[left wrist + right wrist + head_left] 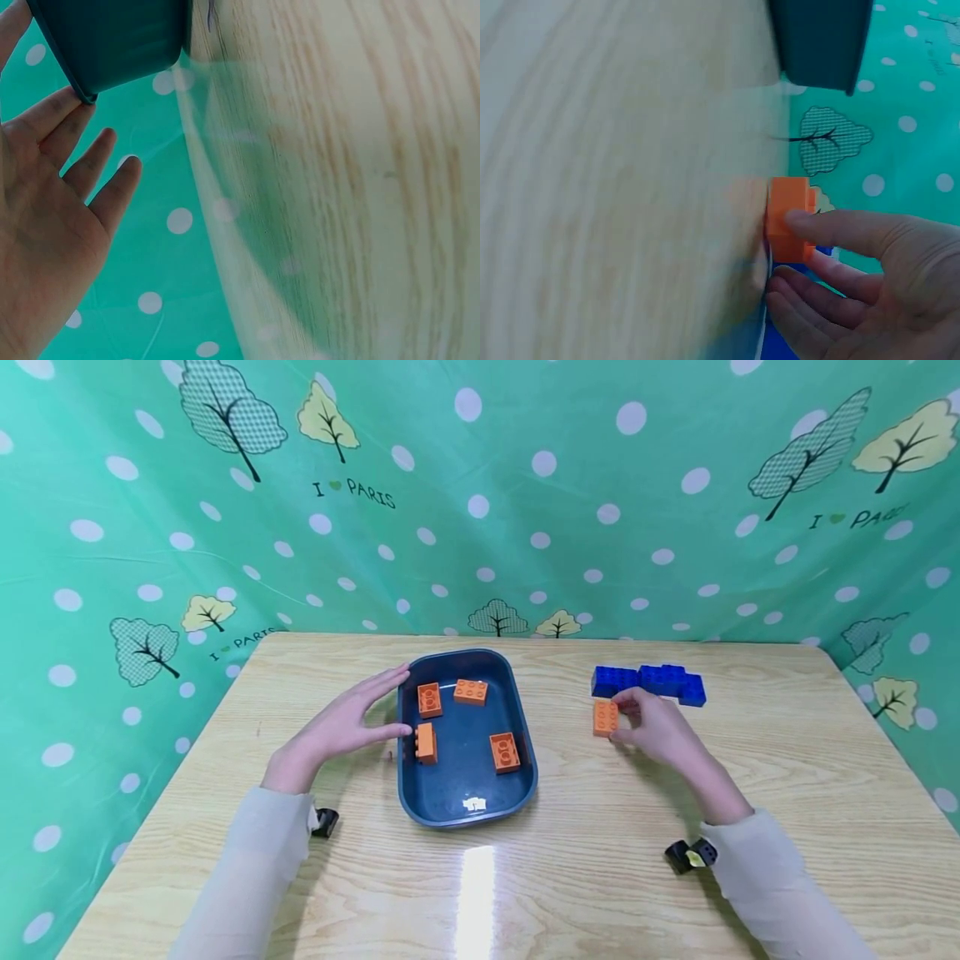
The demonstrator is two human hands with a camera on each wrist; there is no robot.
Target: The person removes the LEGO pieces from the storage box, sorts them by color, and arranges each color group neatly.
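Observation:
My right hand pinches an orange toy brick between thumb and fingers, to the right of a dark blue tray. In the right wrist view the thumb lies on the near side of this brick, which sits on or very close to the tabletop. My left hand touches the tray's left rim with its fingers spread and fairly straight. The left wrist view shows fingertips of that hand against the tray's edge. Several orange bricks lie in the tray, some of them on their side or upside down.
Just behind the right hand, several blue bricks stand in a row on the wooden table. A green patterned cloth hangs behind the table and along its sides. Each wrist wears a small black camera.

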